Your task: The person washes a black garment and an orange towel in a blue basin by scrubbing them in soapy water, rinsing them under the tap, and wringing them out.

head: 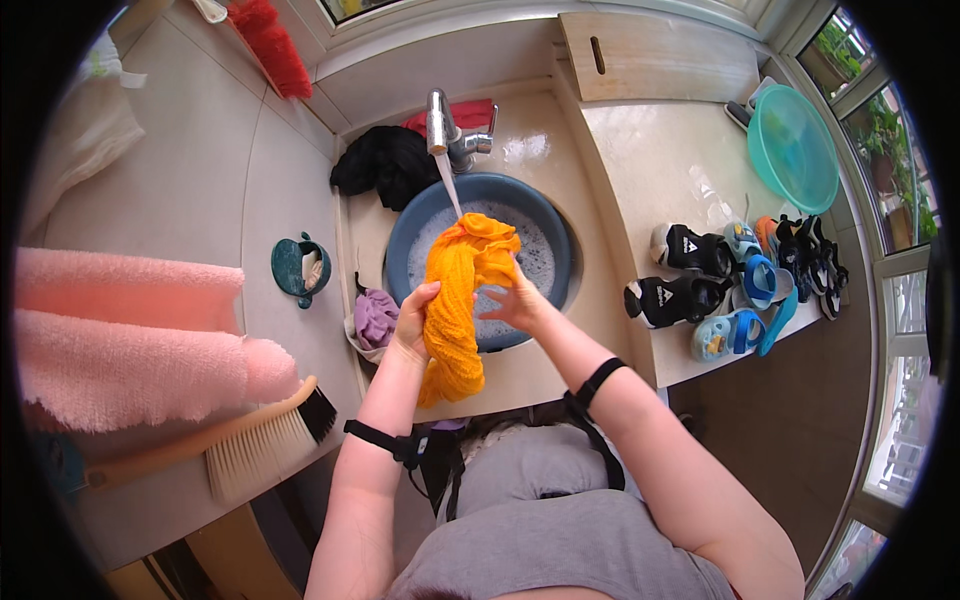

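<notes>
A wet-looking orange cloth (454, 322), bunched and twisted, hangs over the near side of a blue-grey basin (400, 225). My left hand (415, 319) grips its left side. At its upper right my right hand (517, 304) touches the cloth, with several fingers spread. Foamy water (536, 251) fills the basin. Water runs from a chrome faucet (437, 124) past the cloth's upper end. Black fabric (386, 165) lies behind the basin at the left, and red fabric (472, 114) behind the faucet. Purple cloth (375, 319) sits left of the basin.
Several shoes (690, 251) and child's clogs (724, 335) stand on the right counter, below a green plastic basin (793, 150) and a wooden board (660, 60). On the left counter are a dark green soap dish (289, 266), a pink towel (135, 367) and a long-bristled brush (255, 450).
</notes>
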`<act>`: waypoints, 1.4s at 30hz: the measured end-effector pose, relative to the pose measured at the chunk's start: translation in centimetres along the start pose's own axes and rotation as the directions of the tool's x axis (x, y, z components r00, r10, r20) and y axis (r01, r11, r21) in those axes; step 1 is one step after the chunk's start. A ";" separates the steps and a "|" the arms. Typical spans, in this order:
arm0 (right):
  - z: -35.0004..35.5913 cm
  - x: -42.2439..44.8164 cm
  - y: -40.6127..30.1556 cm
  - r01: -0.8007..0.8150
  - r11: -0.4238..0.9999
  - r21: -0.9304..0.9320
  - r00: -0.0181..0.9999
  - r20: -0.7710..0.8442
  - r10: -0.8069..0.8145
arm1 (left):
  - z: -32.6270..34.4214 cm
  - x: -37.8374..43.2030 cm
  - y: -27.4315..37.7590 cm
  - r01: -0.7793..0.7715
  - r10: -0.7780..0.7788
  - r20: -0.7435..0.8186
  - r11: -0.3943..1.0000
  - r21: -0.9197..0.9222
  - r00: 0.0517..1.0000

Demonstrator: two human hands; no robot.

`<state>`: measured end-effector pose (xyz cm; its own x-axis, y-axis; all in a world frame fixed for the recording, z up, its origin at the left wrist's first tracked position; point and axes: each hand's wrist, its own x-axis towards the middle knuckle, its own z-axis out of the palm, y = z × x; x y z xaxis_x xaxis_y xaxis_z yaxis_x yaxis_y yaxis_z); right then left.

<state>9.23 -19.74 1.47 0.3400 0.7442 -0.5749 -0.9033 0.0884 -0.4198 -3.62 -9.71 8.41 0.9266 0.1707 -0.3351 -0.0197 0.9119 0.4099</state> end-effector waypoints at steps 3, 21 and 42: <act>1.4 1.7 0.0 -0.036 0.958 0.285 0.941 0.332 -0.063 | -0.4 -0.4 -0.2 0.047 -0.049 -0.040 0.998 -0.050 0.998; 8.0 0.0 -6.4 0.047 -0.229 -0.972 0.951 0.114 -0.288 | 3.5 2.4 -3.4 0.209 -0.018 -0.276 0.700 0.683 0.961; 3.4 -1.0 -3.6 0.120 0.993 0.018 0.891 0.438 -0.116 | -1.0 -1.2 -0.9 0.157 -0.156 -0.060 0.987 0.016 0.986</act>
<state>11.26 -18.60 5.96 0.2935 0.9431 -0.1562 -0.8604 0.1895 -0.4730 -5.08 -10.34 7.56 0.8941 0.0482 -0.4452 0.1322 0.9215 0.3653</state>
